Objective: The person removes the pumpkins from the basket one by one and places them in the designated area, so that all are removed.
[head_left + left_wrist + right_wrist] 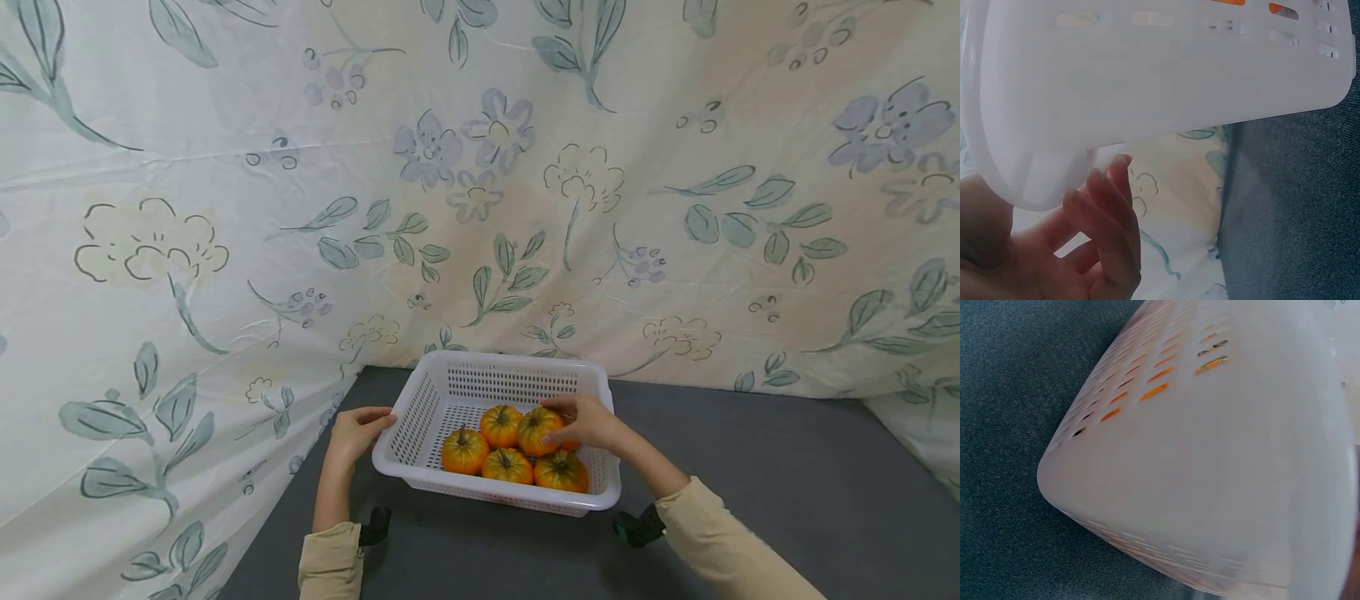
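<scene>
2 sleeves (330,560): L hand (357,435) pinches 1 basket rim (495,490), R hand (591,423) grips 1/6 pumpkins (534,432).

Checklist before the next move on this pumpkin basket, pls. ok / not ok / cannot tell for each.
1. Left hand on the basket rim: ok, at its left end.
2. Right hand on a pumpkin: ok, thumb and fingers about it.
3. That grip visible in the right wrist view: not ok, basket wall blocks it.
4. Held pumpkin clear of its neighbours: cannot tell, they overlap in the head view.
5. Other pumpkins inside the basket: ok, all those visible are within its walls.
6. Basket base fully flat on the table: cannot tell.
</scene>
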The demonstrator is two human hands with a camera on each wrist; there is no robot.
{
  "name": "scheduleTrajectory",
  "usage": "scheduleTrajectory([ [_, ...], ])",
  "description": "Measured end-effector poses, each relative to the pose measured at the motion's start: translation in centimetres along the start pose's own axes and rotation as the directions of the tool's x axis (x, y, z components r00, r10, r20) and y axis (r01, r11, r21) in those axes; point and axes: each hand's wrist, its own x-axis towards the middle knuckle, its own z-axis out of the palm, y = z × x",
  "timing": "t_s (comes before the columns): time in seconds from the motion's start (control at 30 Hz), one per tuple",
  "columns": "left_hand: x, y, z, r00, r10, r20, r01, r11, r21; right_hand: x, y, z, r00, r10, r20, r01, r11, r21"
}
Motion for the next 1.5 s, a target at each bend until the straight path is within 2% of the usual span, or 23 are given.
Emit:
scheduleTrajectory([
  [0.23,0.0,0.0,0.0,1.0,-0.006,0.005,0.006,1.0,-0.008,-0.2,0.2,-0.3,1.0,0.024,-0.008,-0.023,1.0,0.019],
  [0.53,0.0,0.1,0.0,1.0,-0.009,0.001,0.009,1.0,-0.001,-0.6,0.3,-1.3,1.0,-0.016,0.003,0.016,0.998,0.058],
  [0.83,0.0,0.0,0.1,1.0,-0.012,0.001,0.012,1.0,-0.002,-1.2,0.0,-2.4,0.999,-0.027,-0.022,0.029,0.997,0.077],
  [1.03,-0.1,0.1,0.0,1.0,-0.015,0.006,0.015,1.0,-0.01,-1.4,-0.1,-2.9,1.0,-0.002,-0.032,0.005,0.996,0.093],
  [1.5,0.0,0.2,0.3,1.0,-0.02,0.003,0.02,1.0,-0.015,-2.0,0.8,-4.8,0.997,-0.003,-0.077,0.015,0.988,0.153],
])
